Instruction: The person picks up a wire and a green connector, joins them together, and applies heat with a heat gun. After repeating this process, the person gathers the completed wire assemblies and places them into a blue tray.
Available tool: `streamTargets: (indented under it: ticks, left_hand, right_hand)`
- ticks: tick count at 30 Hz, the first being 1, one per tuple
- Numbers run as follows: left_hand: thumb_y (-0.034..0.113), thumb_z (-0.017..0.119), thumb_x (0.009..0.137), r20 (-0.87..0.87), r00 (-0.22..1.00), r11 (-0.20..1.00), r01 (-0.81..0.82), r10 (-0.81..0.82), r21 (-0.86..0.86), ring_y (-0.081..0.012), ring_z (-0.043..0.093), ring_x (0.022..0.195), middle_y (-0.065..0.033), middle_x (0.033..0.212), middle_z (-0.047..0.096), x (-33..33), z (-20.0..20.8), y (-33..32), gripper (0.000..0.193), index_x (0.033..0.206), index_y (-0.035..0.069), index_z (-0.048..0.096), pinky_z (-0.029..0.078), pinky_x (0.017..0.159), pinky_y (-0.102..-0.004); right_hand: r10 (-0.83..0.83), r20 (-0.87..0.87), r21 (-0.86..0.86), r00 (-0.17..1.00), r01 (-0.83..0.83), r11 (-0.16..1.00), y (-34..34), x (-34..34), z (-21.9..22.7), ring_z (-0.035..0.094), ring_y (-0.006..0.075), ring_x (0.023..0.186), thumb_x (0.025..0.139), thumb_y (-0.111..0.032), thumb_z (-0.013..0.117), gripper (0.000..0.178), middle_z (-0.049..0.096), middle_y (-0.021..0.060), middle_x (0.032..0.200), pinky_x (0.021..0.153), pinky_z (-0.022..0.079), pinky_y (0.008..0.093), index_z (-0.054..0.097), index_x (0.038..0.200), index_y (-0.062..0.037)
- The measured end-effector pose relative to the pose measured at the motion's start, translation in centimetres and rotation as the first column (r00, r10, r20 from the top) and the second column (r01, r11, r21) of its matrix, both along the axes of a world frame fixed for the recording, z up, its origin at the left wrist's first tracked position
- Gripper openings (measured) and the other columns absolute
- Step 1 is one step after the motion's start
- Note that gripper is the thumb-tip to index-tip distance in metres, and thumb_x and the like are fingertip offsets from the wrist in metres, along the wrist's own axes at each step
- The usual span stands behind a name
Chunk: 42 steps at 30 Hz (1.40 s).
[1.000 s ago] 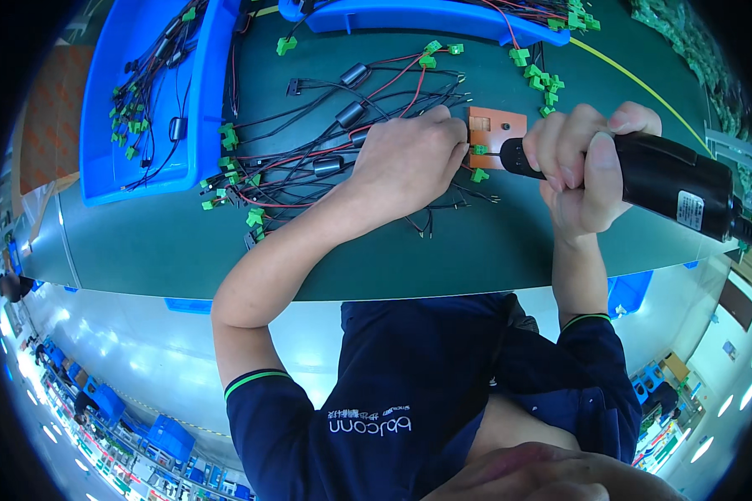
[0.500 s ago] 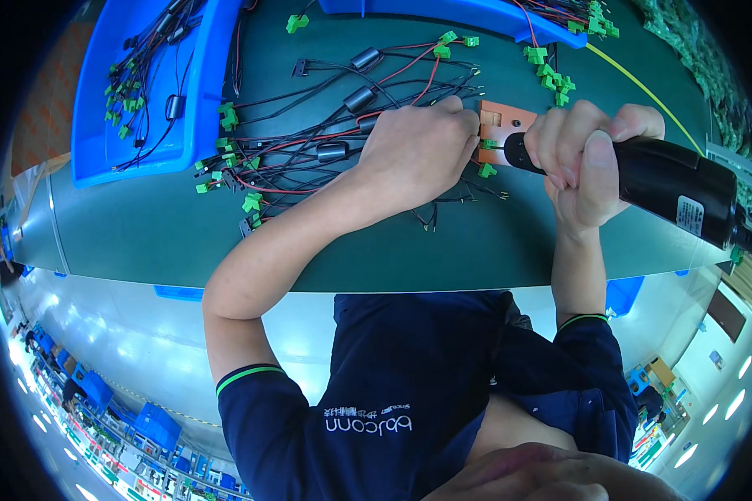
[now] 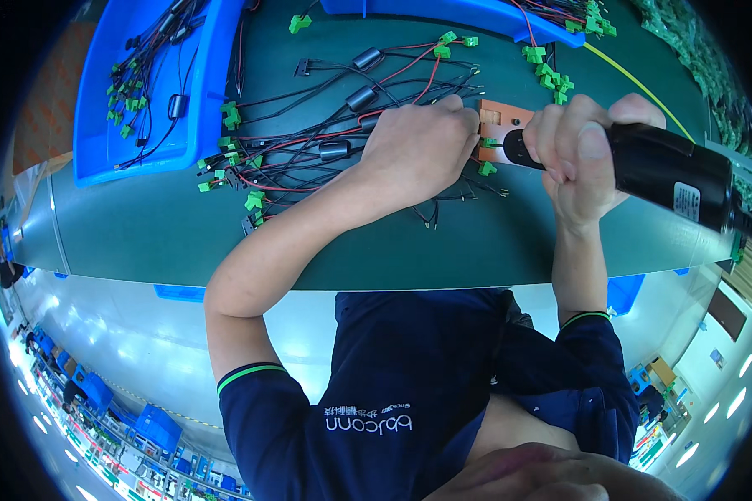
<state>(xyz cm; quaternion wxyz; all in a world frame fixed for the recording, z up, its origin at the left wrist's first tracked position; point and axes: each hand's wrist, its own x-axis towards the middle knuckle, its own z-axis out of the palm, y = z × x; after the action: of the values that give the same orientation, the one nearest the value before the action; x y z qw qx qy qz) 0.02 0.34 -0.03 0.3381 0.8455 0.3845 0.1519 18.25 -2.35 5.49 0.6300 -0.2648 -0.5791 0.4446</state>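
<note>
My right hand (image 3: 578, 154) is wrapped round a black electric screwdriver (image 3: 664, 171), held almost level with its tip pointing left. That tip meets a small green terminal connector (image 3: 489, 143) seated in an orange-brown fixture block (image 3: 510, 116). At the block's left edge my left hand (image 3: 422, 146) is closed, fingers curled down; whatever they pinch is hidden behind the knuckles. Beneath and around this hand spread black and red wire harnesses (image 3: 280, 152) with green connectors and black cylindrical cores (image 3: 335, 150). Another green connector (image 3: 487, 169) lies just below the block.
A blue bin (image 3: 154, 159) with more harnesses stands at the left. Another blue tray (image 3: 459, 18) lies along the far side, green connectors (image 3: 551, 79) hanging by it. A yellow cable (image 3: 643, 88) crosses the green table (image 3: 351, 259) near green bubble wrap (image 3: 693, 50).
The rear of the screwdriver has shifted slightly toward the left, while its tip remains at the connector. My left hand has barely moved.
</note>
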Motion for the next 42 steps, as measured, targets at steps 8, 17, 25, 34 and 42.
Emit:
streamTargets:
  ticks: [8,17,25,34,42]
  left_hand:
    - [0.019,0.063,0.1,0.014,1.0,1.0,-0.005,0.005,-0.012,-0.0383,0.068,0.076,-0.0111,0.093,0.064,0.1,0.3,0.1,0.015,0.097,0.006,0.07,0.053,0.067,-0.0503]
    - [0.019,0.063,0.099,0.011,1.0,1.0,-0.002,0.002,-0.023,-0.0394,0.067,0.08,-0.0117,0.094,0.064,-0.1,0.4,0.0,0.014,0.098,0.007,0.07,0.052,0.069,-0.0518]
    - [0.02,0.063,0.098,0.047,0.998,0.999,0.03,-0.032,0.04,-0.0406,0.069,0.079,-0.0137,0.095,0.066,-0.1,0.7,-0.5,0.015,0.095,0.007,0.069,0.054,0.069,-0.0526]
    - [0.015,0.068,0.1,0.299,0.953,0.933,0.148,-0.046,-0.329,-0.0224,0.061,0.068,-0.0094,0.084,0.061,-1.8,1.4,0.6,0.014,0.103,0.002,0.071,0.049,0.064,-0.0363]
    - [0.009,0.067,0.103,0.449,0.889,0.868,0.149,0.093,-0.473,-0.0084,0.063,0.074,-0.005,0.086,0.07,-3.9,5.1,1.4,0.017,0.11,-0.006,0.07,0.049,0.066,-0.0241]
  right_hand:
    - [0.043,-0.074,0.047,0.996,-0.039,0.998,0.3,1.0,-0.3,0.036,0.0092,0.049,0.103,0.004,0.052,0.036,0.046,0.0025,0.067,0.047,0.036,0.0284,0.044,0.135,-0.0118]
    - [0.009,-0.005,-0.01,1.0,-0.009,1.0,0.8,0.2,0.1,0.043,0.0101,0.051,0.099,0.008,0.057,0.027,0.05,0.0042,0.07,0.05,0.039,0.0303,0.047,0.118,-0.0091]
    - [-0.173,0.26,0.026,0.95,0.173,0.985,-0.1,-0.3,0.4,0.05,0.0121,0.058,0.092,0.012,0.066,0.035,0.05,0.0047,0.073,0.053,0.046,0.0302,0.044,0.112,-0.0059]
    - [0.088,-0.282,0.034,0.955,-0.082,0.996,-1.1,3.9,1.2,0.068,0.0173,0.082,0.098,-0.007,0.069,0.034,0.069,0.0079,0.089,0.075,0.056,0.0314,0.056,0.128,0.0]
    - [-0.306,0.939,0.344,-0.159,0.458,0.82,-5.6,15.8,-1.2,0.066,0.0369,0.105,0.097,-0.027,0.072,0.031,0.072,0.0154,0.11,0.091,0.053,0.0456,0.071,0.12,-0.0063]
